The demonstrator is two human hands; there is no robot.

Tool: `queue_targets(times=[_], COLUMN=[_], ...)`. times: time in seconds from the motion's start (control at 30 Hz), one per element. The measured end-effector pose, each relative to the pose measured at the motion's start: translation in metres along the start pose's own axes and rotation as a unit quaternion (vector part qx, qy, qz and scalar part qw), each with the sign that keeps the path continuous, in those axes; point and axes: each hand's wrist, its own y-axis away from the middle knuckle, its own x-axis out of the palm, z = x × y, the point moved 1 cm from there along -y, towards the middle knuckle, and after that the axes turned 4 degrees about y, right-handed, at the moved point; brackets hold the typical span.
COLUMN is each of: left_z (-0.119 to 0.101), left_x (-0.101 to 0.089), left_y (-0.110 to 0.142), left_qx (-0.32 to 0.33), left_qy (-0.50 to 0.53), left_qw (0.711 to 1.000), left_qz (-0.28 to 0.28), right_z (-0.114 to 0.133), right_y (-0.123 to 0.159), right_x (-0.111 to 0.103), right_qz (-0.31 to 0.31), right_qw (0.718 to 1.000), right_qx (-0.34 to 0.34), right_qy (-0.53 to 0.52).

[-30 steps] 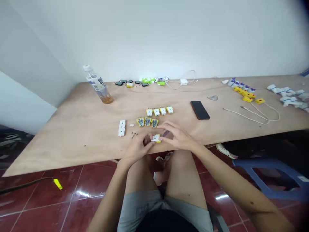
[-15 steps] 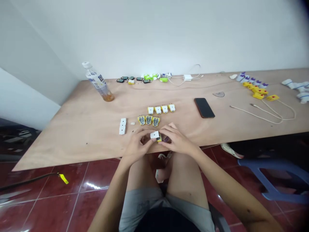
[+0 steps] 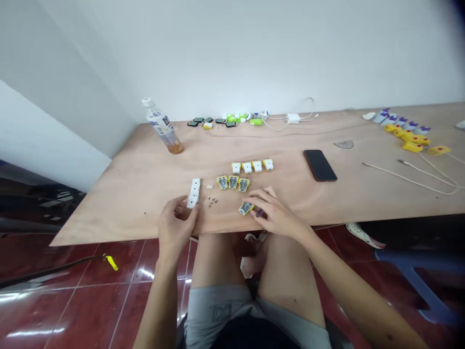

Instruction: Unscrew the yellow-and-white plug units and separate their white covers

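My left hand (image 3: 178, 220) is closed at the fingertips on a white plastic cover (image 3: 193, 201), at the near end of a short row of white covers (image 3: 195, 185). My right hand (image 3: 274, 211) grips a small yellow plug unit (image 3: 246, 208) near the table edge, its grey insides exposed. A dark purple piece (image 3: 259, 213) shows under those fingers; its kind is hidden. Beyond stand three open yellow units (image 3: 233, 182), and behind them a row of several white-topped yellow plug units (image 3: 252, 166). Several tiny screws or bits (image 3: 212, 201) lie between my hands.
A bottle (image 3: 165, 128) stands at the back left. A phone (image 3: 320, 165) lies to the right, with cables (image 3: 417, 169) and yellow and purple pieces (image 3: 407, 131) beyond. Small black and green devices (image 3: 236, 118) and a white adapter (image 3: 292, 118) line the wall.
The white cover has come off the yellow unit, and my left hand has carried it left to the row of covers. My right hand still has the unit. The view has shifted slightly.
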Motion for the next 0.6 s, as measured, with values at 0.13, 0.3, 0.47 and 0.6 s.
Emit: queue_targets(times=[0.13, 0.3, 0.47, 0.6], left_z=[-0.001, 0.003, -0.011, -0.046], left_x=[0.003, 0.003, 0.006, 0.028], left_y=[0.000, -0.001, 0.008, 0.019], left_qx=[-0.012, -0.019, 0.074, 0.198], left_qy=[-0.024, -0.027, -0.030, 0.062], left_qw=[1.000, 0.999, 0.992, 0.977], left_qz=[0.002, 0.007, -0.097, 0.038], right_z=[-0.001, -0.001, -0.001, 0.001], right_y=[0.001, 0.002, 0.002, 0.002], right_x=[0.000, 0.000, -0.002, -0.004], right_qz=[-0.014, -0.008, -0.024, -0.051], right_qw=[1.000, 1.000, 0.999, 0.998], right_qx=[0.001, 0.020, 0.028, 0.028], right_qy=[0.010, -0.007, -0.021, -0.010])
